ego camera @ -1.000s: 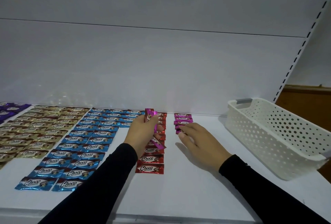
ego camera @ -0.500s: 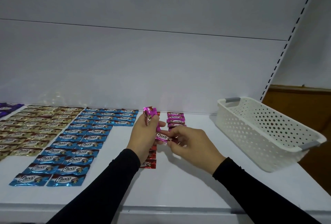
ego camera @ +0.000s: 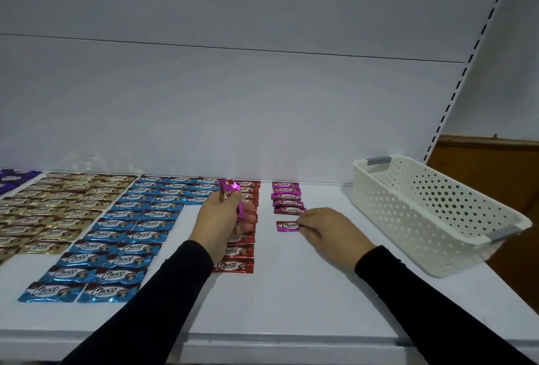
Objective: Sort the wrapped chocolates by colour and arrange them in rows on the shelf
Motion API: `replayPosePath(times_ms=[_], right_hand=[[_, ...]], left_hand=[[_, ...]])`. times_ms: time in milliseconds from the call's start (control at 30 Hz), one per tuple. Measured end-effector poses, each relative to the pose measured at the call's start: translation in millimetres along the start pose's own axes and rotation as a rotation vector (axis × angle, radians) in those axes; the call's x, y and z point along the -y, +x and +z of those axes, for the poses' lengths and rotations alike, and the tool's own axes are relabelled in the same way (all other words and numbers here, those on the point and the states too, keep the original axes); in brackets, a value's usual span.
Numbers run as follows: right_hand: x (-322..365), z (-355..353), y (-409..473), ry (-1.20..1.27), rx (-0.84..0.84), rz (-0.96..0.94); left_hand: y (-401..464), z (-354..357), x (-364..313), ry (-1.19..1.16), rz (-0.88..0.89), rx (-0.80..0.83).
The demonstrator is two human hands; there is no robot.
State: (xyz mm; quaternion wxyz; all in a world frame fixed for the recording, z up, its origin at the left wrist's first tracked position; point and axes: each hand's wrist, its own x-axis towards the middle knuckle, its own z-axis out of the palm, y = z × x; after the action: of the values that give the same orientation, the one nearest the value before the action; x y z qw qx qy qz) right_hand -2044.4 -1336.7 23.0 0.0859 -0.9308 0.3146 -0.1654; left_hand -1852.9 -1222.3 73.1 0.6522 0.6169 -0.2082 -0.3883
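Note:
Wrapped chocolates lie in colour rows on the white shelf (ego camera: 291,300): purple (ego camera: 11,179) at far left, then gold (ego camera: 58,207), blue (ego camera: 125,236), a red column (ego camera: 234,265) and a short pink column (ego camera: 287,198). My left hand (ego camera: 221,218) grips a bunch of pink chocolates (ego camera: 229,189) above the red column. My right hand (ego camera: 326,230) pinches the right end of one pink chocolate (ego camera: 286,226), which lies flat on the shelf just below the pink column.
A white perforated basket (ego camera: 431,216) with grey handles stands at the right, overhanging the shelf's side. The white back panel rises behind the rows. A slotted upright runs up the right side, with a wooden surface beyond it.
My right hand took one pink chocolate from the bunch in my left hand and moved it right, down onto the shelf below the pink column. My left hand stayed put.

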Motion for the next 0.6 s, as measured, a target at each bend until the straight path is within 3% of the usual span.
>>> replayPosePath(times_ms=[100, 233, 600], right_hand=[[4, -2, -8, 0.078, -0.071, -0.018], [15, 2, -15, -0.003, 0.038, -0.070], [18, 9, 1, -0.035, 0.023, -0.079]], left_hand=[[0, 0, -2, 0.001, -0.004, 0.002], [-1, 0, -4, -0.001, -0.004, 0.005], [-6, -5, -3, 0.023, -0.099, 0.126]])
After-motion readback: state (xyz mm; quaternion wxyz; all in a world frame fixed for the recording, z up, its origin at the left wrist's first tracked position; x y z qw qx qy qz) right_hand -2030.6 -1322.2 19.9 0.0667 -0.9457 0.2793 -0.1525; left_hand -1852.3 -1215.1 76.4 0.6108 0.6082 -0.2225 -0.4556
